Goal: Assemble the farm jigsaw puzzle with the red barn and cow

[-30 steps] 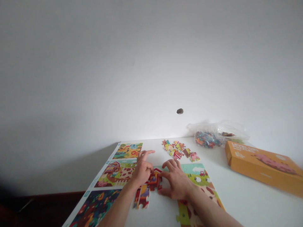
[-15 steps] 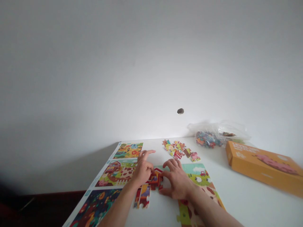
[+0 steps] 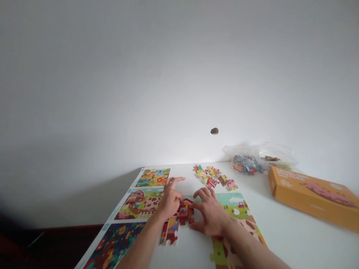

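My left hand (image 3: 169, 201) is at the left edge of the red-barn puzzle section (image 3: 184, 212), thumb and a bent finger closed at it, other fingers stretched out above. On the section's right side, my right hand (image 3: 209, 213) has its fingers and thumb curved around the edge pieces. The joined farm puzzle (image 3: 235, 203), with sheep, a red tractor and a spotted cow, lies partly under my right hand and forearm. Two joined-looking puzzle pieces (image 3: 169, 232) in red and purple lie just below the barn section. My fingers hide part of the seam.
A picture sheet (image 3: 140, 200) with several printed scenes lies along the table's left edge. Loose puzzle pieces (image 3: 213, 176) are scattered at the back. Plastic bags (image 3: 246, 164) of pieces rest against the wall, and an orange box (image 3: 314, 198) stands at the right.
Both hands stay at the barn section with almost the same grip. The whole view has shifted very slightly; no piece has visibly changed place.
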Motion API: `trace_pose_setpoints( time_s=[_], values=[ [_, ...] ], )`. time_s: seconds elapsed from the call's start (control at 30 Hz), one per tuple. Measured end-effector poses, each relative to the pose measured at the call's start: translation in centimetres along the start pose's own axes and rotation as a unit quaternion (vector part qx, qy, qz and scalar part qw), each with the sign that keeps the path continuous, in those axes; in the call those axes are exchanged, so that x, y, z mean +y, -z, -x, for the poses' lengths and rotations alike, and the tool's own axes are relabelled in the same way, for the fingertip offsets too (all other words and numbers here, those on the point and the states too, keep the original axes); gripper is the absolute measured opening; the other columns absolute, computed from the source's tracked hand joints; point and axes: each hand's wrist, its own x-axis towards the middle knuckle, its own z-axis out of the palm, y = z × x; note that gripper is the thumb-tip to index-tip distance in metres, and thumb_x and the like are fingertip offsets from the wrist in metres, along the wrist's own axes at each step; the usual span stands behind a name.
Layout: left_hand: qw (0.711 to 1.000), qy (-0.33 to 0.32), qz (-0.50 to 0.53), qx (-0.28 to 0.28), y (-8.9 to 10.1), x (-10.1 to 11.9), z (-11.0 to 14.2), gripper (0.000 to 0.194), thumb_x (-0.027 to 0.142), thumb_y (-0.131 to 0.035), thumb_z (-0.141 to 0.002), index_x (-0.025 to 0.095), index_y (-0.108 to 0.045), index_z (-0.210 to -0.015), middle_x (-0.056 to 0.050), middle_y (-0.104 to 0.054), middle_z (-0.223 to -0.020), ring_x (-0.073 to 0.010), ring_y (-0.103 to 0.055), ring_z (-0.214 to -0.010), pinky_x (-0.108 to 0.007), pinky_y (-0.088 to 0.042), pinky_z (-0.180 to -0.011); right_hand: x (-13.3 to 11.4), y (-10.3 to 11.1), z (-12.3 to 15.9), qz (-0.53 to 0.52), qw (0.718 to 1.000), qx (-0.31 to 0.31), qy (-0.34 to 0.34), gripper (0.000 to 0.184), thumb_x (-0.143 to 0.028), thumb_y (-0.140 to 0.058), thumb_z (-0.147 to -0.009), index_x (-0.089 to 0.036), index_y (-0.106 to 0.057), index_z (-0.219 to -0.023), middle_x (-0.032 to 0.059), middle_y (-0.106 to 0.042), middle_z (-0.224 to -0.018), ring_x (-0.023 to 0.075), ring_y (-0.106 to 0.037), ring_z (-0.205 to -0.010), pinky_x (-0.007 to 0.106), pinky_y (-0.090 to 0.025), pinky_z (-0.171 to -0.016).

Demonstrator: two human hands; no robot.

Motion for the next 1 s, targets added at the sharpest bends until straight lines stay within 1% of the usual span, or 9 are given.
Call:
trace_pose_setpoints(
  time_s=[0.23,0.37,0.53,0.63,0.7,0.87,0.93,0.97,1.0],
  values=[
    [1.000,-0.002,-0.008,0.000,0.1,0.1,-0.1,0.038,-0.003,-0.045,-0.061,0.022,-0.069,-0.046,0.000,-0.056,-0.137,-0.0273,-0.039,-0.127,-0.056,-0.029,-0.112,0.2,-0.3,0.0,0.005,1.000,0.024,-0.009,0.045,-0.054,-0.075,-0.073,-0.028,-0.070,-0.109,0.0081,-0.052,-0.124,0.0304,-0.040,-0.120,0.052,-0.022,-0.109],
    [1.000,-0.002,-0.015,0.006,0.6,0.6,-0.2,0.038,-0.003,-0.046,-0.066,0.023,-0.073,-0.057,-0.001,-0.056,-0.136,-0.0274,-0.043,-0.125,-0.054,-0.032,-0.110,0.2,-0.4,-0.1,0.021,0.997,0.065,-0.032,0.041,-0.047,-0.076,-0.075,-0.028,-0.067,-0.110,0.0075,-0.052,-0.122,0.0292,-0.041,-0.118,0.050,-0.025,-0.109],
    [1.000,0.009,-0.010,0.001,1.2,1.3,-0.4,0.023,0.014,-0.054,-0.082,0.024,-0.075,-0.082,-0.005,-0.056,-0.132,-0.0284,-0.045,-0.125,-0.052,-0.033,-0.109,0.2,-0.4,-0.2,0.026,0.990,0.119,-0.067,0.039,-0.042,-0.072,-0.081,-0.027,-0.064,-0.116,0.0078,-0.055,-0.115,0.0277,-0.045,-0.111,0.049,-0.029,-0.106],
    [1.000,0.012,-0.012,0.014,1.4,1.4,-0.5,0.022,0.023,-0.054,-0.088,0.024,-0.075,-0.084,-0.006,-0.057,-0.130,-0.0275,-0.045,-0.123,-0.051,-0.032,-0.109,0.1,-0.2,-0.2,0.017,0.989,0.131,-0.065,0.039,-0.041,-0.072,-0.081,-0.027,-0.064,-0.116,0.0076,-0.055,-0.114,0.0271,-0.046,-0.109,0.049,-0.028,-0.106],
    [0.999,0.021,-0.015,0.036,1.4,1.3,-0.5,0.026,0.027,-0.052,-0.091,0.023,-0.075,-0.080,-0.007,-0.058,-0.128,-0.0274,-0.046,-0.122,-0.050,-0.032,-0.108,0.0,0.0,-0.1,0.000,0.992,0.116,-0.038,0.038,-0.042,-0.074,-0.077,-0.026,-0.066,-0.111,0.0066,-0.055,-0.114,0.0268,-0.046,-0.110,0.049,-0.027,-0.106],
    [0.997,0.047,0.005,0.065,1.2,1.0,-0.5,0.028,0.030,-0.052,-0.091,0.022,-0.075,-0.076,-0.008,-0.059,-0.124,-0.0291,-0.045,-0.122,-0.051,-0.032,-0.109,-0.7,0.6,0.2,-0.061,0.996,0.015,0.060,0.044,-0.051,-0.083,-0.059,-0.025,-0.070,-0.092,0.0048,-0.055,-0.111,0.0264,-0.045,-0.108,0.043,-0.032,-0.101],
    [0.993,0.067,0.076,0.064,1.2,1.1,-0.6,0.025,0.032,-0.057,-0.089,0.021,-0.075,-0.075,-0.009,-0.058,-0.123,-0.0301,-0.044,-0.122,-0.051,-0.033,-0.110,-0.9,0.7,0.2,-0.066,0.995,-0.008,0.075,0.045,-0.053,-0.083,-0.058,-0.024,-0.070,-0.090,0.0044,-0.055,-0.109,0.0260,-0.045,-0.108,0.043,-0.031,-0.101],
    [0.984,0.084,0.146,0.066,1.2,1.2,-0.6,0.024,0.033,-0.058,-0.087,0.020,-0.074,-0.075,-0.009,-0.058,-0.121,-0.0298,-0.046,-0.120,-0.050,-0.037,-0.107,-1.0,0.8,0.2,-0.063,0.995,-0.015,0.077,0.045,-0.053,-0.082,-0.059,-0.025,-0.070,-0.090,0.0043,-0.055,-0.109,0.0257,-0.045,-0.108,0.042,-0.030,-0.102],
    [0.963,0.104,0.239,0.068,1.3,1.3,-0.7,0.024,0.035,-0.059,-0.087,0.019,-0.073,-0.076,-0.010,-0.059,-0.116,-0.0284,-0.049,-0.114,-0.048,-0.043,-0.102,-1.1,0.8,0.2,-0.060,0.995,-0.020,0.078,0.045,-0.053,-0.082,-0.059,-0.024,-0.069,-0.091,0.0042,-0.055,-0.109,0.0254,-0.045,-0.108,0.042,-0.030,-0.102]
  ],
)
